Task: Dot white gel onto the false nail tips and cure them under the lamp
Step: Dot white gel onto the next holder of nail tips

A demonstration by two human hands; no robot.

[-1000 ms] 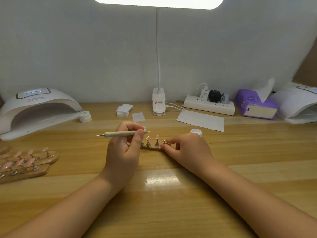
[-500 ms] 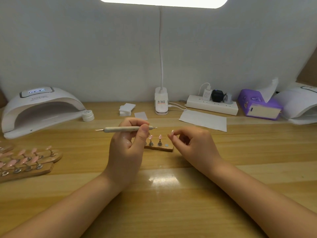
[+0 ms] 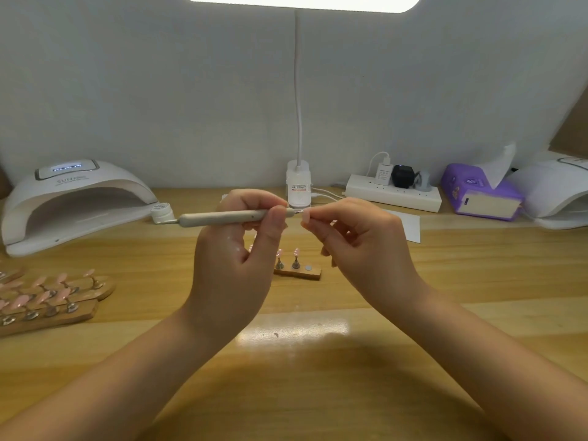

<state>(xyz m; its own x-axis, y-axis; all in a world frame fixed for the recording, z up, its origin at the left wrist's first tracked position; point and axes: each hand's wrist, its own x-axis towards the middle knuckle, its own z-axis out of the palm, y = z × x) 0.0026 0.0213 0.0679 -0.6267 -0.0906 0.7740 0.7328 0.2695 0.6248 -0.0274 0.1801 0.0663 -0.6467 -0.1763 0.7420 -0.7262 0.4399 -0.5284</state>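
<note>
I see my left hand (image 3: 232,249) gripping the dotting pen (image 3: 222,217) level above the worktop (image 3: 318,393). My right hand (image 3: 366,240) pinches what looks like a nail tip (image 3: 305,215) at the pen's point, though it is too small to be sure. Below, the wooden holder (image 3: 299,272) carries two pink tips upright. The curing lamp (image 3: 73,202) stands far left, a gel pot (image 3: 162,212) beside its mouth.
</note>
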